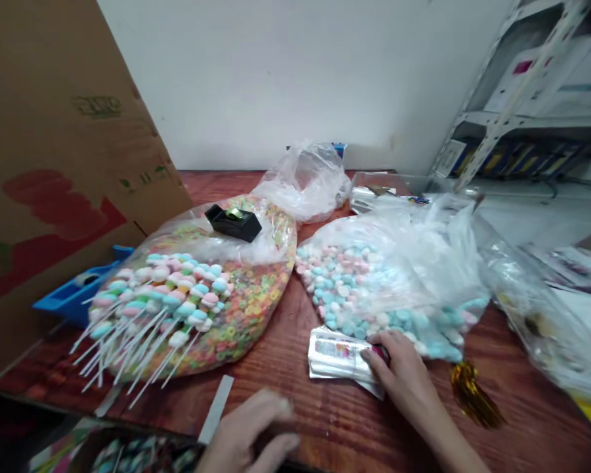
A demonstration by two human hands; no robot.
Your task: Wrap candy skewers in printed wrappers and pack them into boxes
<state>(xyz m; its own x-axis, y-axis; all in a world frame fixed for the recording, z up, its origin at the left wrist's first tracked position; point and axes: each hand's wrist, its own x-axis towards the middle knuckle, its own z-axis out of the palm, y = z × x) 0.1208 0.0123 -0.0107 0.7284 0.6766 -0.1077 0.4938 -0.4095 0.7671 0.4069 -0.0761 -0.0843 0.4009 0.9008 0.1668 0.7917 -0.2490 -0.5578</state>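
My right hand is closed at the right end of a stack of silvery printed wrappers lying on the wooden table. Thumb and fingers pinch its edge. My left hand, slightly blurred, is over the table's front edge, its thumb apart from the fingers and nothing between them. Beside it lies a pale flat strip. Behind the wrappers sits a clear bag of pink, white and blue marshmallows. Marshmallow sticks are piled on a large bag of colourful cereal rings.
A black tape dispenser rests on the cereal bag. At left are a blue tray and a tall cardboard box. Gold twist ties lie right of my right hand. A box of wrapped sticks stands below the table edge.
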